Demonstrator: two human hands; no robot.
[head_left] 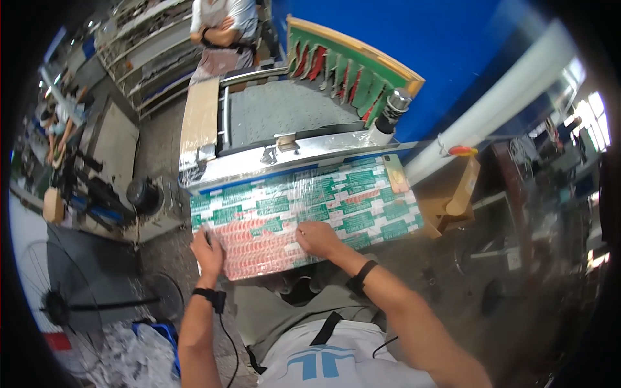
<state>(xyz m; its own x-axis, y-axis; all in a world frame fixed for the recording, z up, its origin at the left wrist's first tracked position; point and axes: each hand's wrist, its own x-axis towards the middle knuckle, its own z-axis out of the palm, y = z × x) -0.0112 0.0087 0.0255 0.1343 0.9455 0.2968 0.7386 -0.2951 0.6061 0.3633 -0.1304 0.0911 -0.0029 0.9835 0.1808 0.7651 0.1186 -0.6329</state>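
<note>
In front of me lies a flat work surface (275,202) covered with green-and-white printed sheeting under shiny clear film. Rows of pink-red patterned strips (249,249) show on its near left part. My left hand (208,253) rests at the left edge beside these strips, thumb and fingers apart; a small dark spot between them is too blurred to name. Near the middle of the front edge, my right hand (318,239) is closed, its fingers curled down against the film at the strips' right end. Whatever it pinches, if anything, is hidden.
A phone (395,174) lies at the surface's far right corner. Behind stands a metal-framed machine bed (284,113), with a dark cylinder (392,113) and a green rack of red and green pieces (352,68). A person (223,32) stands beyond. A fan (58,307) is at left.
</note>
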